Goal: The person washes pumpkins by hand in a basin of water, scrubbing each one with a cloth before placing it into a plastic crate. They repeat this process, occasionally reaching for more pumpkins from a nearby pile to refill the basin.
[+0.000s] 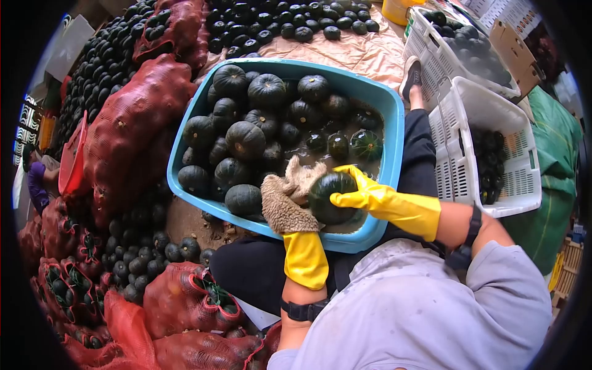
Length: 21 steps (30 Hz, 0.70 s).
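Observation:
Dark green, round pumpkins point(245, 140) fill much of a blue plastic tub point(287, 66) that holds murky water. My right hand point(368, 196), in a yellow rubber glove, is closed on the right side of a wet, glossy pumpkin point(327, 200) above the water at the tub's near side. A brown, rough-textured cloth point(288, 213) covers my left hand point(285, 206) beyond the yellow cuff and touches this pumpkin's left side. The cloth hides my left fingers. Several shiny wet pumpkins point(366, 145) sit at the tub's right, while those on the left look duller.
Red mesh sacks point(132, 117) of pumpkins crowd the left and front left. Loose pumpkins point(302, 33) lie on a brown sheet point(364, 49) behind the tub. Two white crates point(493, 179) with dark pumpkins stand at right, beside a green sack point(546, 160). My legs flank the tub.

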{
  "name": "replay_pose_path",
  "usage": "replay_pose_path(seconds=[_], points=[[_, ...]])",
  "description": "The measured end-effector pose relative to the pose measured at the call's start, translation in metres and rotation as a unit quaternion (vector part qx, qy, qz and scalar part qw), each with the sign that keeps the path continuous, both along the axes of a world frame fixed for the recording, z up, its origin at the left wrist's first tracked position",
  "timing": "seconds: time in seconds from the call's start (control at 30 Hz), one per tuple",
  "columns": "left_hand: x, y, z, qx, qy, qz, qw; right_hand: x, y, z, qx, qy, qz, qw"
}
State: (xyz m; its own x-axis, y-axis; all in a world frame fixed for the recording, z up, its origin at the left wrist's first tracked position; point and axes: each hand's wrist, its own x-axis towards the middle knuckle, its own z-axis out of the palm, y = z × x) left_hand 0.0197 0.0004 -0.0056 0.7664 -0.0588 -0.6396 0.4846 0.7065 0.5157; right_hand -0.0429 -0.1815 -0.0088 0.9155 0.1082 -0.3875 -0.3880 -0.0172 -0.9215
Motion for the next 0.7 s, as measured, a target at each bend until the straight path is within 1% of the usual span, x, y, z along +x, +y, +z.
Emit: replay_pose_path(seconds=[0.03, 0.07, 0.1, 0.13, 0.17, 0.2, 0.23, 0.27, 0.37, 0.4, 0.43, 0.47, 0.5, 0.53, 0.57, 0.63, 0.67, 0.7], points=[[0.001, 0.007, -0.019, -0.064, -0.047, -0.029, 0.996, 0.005, -0.018, 0.025, -0.102, 0.063, 0.093, 0.988], [0.002, 0.015, -0.038, -0.125, -0.089, -0.06, 0.986, 0.016, -0.029, 0.044, -0.256, 0.101, 0.186, 0.943], [0.006, 0.017, -0.043, -0.17, -0.082, -0.061, 0.98, 0.034, -0.037, 0.066, -0.326, 0.173, 0.211, 0.905], [0.01, 0.019, -0.048, -0.214, -0.072, -0.063, 0.972, 0.056, -0.05, 0.074, -0.373, 0.161, 0.165, 0.899], [0.014, 0.021, -0.053, -0.256, -0.061, -0.065, 0.963, 0.086, -0.08, 0.031, -0.184, 0.144, 0.036, 0.972], [0.011, 0.018, -0.021, -0.198, -0.023, -0.053, 0.978, 0.11, -0.086, 0.062, 0.045, 0.032, -0.08, 0.995], [0.009, 0.015, -0.001, -0.139, 0.013, -0.038, 0.989, 0.141, -0.095, 0.063, -0.028, -0.127, 0.027, 0.991], [0.009, 0.012, 0.003, -0.139, 0.011, -0.021, 0.99, 0.172, -0.103, 0.065, -0.09, -0.292, 0.095, 0.947], [0.01, 0.007, 0.012, -0.12, 0.004, 0.015, 0.993, 0.172, -0.077, 0.085, -0.099, -0.19, 0.017, 0.977], [0.012, 0.01, 0.002, -0.159, -0.004, 0.008, 0.987, 0.168, -0.078, 0.073, -0.23, -0.144, 0.081, 0.959], [0.013, 0.007, 0.005, -0.118, -0.001, 0.002, 0.993, 0.164, -0.079, 0.06, -0.354, -0.104, 0.16, 0.915], [0.012, 0.001, 0.012, -0.077, 0.001, -0.002, 0.997, 0.157, -0.062, 0.057, -0.502, 0.049, 0.263, 0.823], [0.011, -0.005, 0.02, -0.035, 0.004, -0.006, 0.999, 0.158, -0.057, 0.012, -0.534, 0.082, 0.311, 0.782], [0.009, -0.01, 0.033, 0.005, 0.031, -0.01, 0.999, 0.148, -0.039, -0.018, -0.594, 0.078, 0.275, 0.752], [0.011, -0.012, 0.024, -0.002, 0.02, -0.024, 1.0, 0.138, -0.021, -0.043, -0.65, 0.072, 0.239, 0.718], [0.012, -0.01, 0.002, -0.013, -0.001, -0.051, 0.999, 0.126, -0.016, -0.086, -0.667, 0.018, 0.171, 0.725], [0.014, -0.011, 0.007, 0.007, 0.0, -0.067, 0.998, 0.118, -0.017, -0.108, -0.686, -0.037, 0.137, 0.713], [0.014, -0.011, 0.006, 0.008, -0.013, -0.076, 0.997, 0.114, -0.017, -0.105, -0.687, -0.039, 0.156, 0.708]])
